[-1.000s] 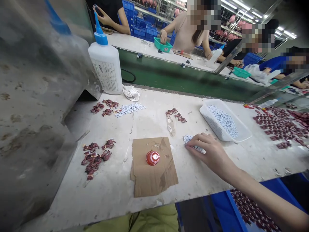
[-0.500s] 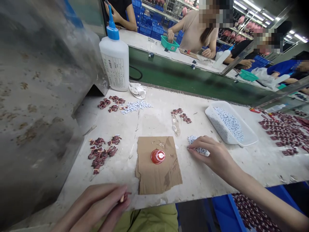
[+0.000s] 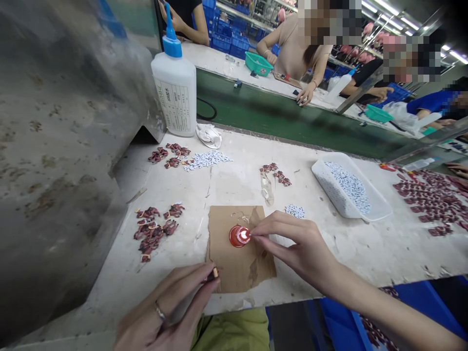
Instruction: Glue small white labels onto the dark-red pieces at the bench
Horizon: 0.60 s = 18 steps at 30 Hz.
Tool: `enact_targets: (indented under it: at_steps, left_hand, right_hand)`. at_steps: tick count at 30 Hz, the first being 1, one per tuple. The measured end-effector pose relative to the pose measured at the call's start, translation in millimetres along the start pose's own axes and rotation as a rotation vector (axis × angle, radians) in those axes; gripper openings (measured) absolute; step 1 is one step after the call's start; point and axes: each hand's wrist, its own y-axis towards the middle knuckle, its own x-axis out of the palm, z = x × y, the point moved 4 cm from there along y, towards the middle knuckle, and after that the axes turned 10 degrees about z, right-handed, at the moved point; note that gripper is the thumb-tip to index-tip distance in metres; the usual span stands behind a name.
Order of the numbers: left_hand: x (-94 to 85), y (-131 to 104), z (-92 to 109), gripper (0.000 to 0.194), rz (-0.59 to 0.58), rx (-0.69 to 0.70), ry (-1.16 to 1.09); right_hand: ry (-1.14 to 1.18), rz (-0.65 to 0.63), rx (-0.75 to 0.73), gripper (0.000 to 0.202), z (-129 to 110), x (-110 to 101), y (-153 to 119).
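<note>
My left hand (image 3: 170, 304), wearing a ring, is closed at the front edge of the table. Its thumb and fingers pinch a small brown figure piece (image 3: 215, 272) with a tan part. Fingertips of my right hand (image 3: 302, 241) are pressed together at the right rim of a small red cup (image 3: 236, 238); whatever they pinch is too small or hidden to make out. The cup, with a shiny surface, sits on a torn cardboard sheet (image 3: 234, 275). Just behind my right hand lies a small heap of white-and-blue bits (image 3: 294, 210).
Brown pieces (image 3: 149, 236) lie in clusters at left, with more white-and-blue bits (image 3: 206, 159) behind. A glue bottle (image 3: 175, 92) stands beside a metal housing (image 3: 62, 146). At right are a white tray (image 3: 380, 209) and rows of brown pieces (image 3: 424, 200). Co-workers sit across a green divider (image 3: 252, 105).
My right hand has moved left from the heap of bits to the red cup. My left hand has come right and up to the cardboard's edge, still holding the brown piece.
</note>
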Motion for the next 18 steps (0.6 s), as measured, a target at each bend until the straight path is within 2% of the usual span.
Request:
enact_targets:
  at_steps: [10, 14, 18]
  left_hand:
    - [5.7, 3, 4, 0.019, -0.046, 0.021, -0.013]
    - [9.8, 3, 10, 0.026, -0.039, 0.019, -0.068]
    - [13.0, -2, 12, 0.033, -0.048, 0.044, -0.078]
  right_hand:
    - [-0.045, -0.003, -0.037, 0.017, -2, 0, -2]
    - [0.12, 0.07, 0.008, 0.018, -17, -1, -6]
    - [0.316, 0.072, 0.078, 0.021, -33, 6, -14]
